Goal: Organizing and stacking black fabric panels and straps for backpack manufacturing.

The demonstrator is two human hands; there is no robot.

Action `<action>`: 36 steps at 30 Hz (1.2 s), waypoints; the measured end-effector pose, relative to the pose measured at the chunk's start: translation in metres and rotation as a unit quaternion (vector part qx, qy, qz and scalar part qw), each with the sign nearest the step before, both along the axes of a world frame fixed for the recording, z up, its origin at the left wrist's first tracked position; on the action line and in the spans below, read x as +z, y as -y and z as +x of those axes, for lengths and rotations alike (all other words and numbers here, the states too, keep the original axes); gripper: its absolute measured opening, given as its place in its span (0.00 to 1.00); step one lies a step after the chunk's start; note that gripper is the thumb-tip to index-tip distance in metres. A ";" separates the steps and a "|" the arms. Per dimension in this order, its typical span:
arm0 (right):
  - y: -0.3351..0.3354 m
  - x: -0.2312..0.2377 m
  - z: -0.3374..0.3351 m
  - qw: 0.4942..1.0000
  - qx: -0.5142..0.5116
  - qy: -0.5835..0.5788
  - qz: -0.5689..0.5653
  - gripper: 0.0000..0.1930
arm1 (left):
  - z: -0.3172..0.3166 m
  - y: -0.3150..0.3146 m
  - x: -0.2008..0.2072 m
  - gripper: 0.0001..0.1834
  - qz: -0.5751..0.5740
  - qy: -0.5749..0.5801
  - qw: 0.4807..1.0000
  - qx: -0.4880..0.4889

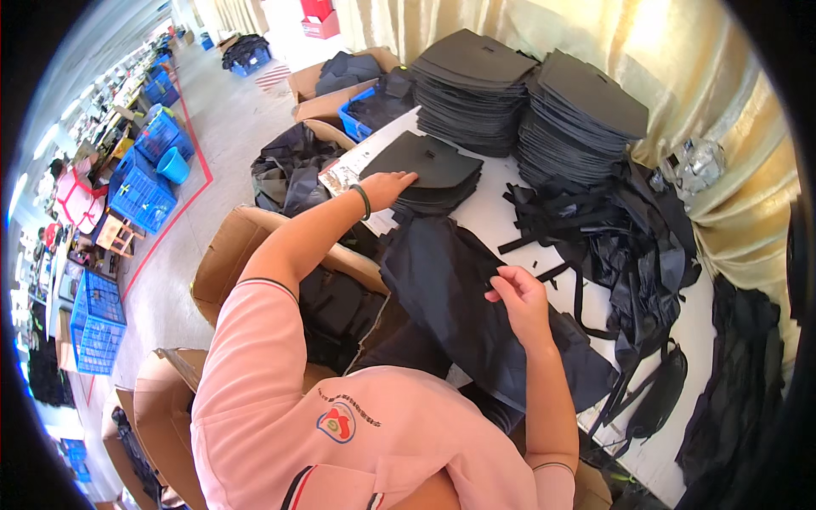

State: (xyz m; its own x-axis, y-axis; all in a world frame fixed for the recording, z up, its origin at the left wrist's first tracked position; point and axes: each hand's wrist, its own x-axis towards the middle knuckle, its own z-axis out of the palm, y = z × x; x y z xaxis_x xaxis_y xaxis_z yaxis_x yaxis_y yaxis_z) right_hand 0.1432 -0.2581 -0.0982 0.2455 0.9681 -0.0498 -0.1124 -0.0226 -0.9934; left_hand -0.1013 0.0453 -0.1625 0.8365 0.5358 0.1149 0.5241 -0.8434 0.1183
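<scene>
- Hands work over a white counter (497, 217) covered with dark fabric pieces; the counter serves as the landmark for everything below.
- Left hand (387, 189) reaches out to the counter's far-left part and lies flat, fingers spread, on top of a small stack of black panels (438, 170); it grips nothing, only presses on the top panel. A dark band sits on that wrist.
- Right hand (520, 297) is above the counter's near middle, its grip pressed together, thumb and fingers pinching the edge of a dark navy fabric piece (463, 306).
- That fabric piece lies spread across the near side of the counter, running from just below the small stack down toward the person's chest.
- Two tall stacks of black panels (527, 93) stand side by side at the counter's far end, against a pale curtain (680, 51).
- A tangle of black straps and fabric scraps (620, 246) lies on the counter's right part, just beside the right hand.
- Cardboard boxes (225, 255) holding dark goods stand on the floor off the counter's left edge.
- Blue crates (144, 191) sit well apart from the counter, farther left across the floor.
</scene>
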 end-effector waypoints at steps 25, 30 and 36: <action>0.012 0.021 0.037 0.988 -0.077 0.055 0.123 0.11 | 0.069 0.194 0.130 0.24 -0.395 0.272 0.855 -0.199; 0.025 0.035 0.042 0.986 0.057 0.075 0.139 0.11 | 0.109 0.208 0.125 0.15 -0.251 0.310 0.900 -0.178; 0.054 0.080 0.060 0.984 0.148 -0.094 -0.003 0.19 | 0.131 0.215 0.141 0.14 0.000 0.277 0.926 -0.255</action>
State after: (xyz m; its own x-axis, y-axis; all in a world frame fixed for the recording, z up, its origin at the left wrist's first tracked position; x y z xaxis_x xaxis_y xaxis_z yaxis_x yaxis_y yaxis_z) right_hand 0.2033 -0.3116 -0.0185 -0.0619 0.9954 -0.0733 -0.2826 -0.0879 -0.9552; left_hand 0.0296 -0.1700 -0.0220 0.7938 0.0862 0.6021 -0.0842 -0.9648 0.2492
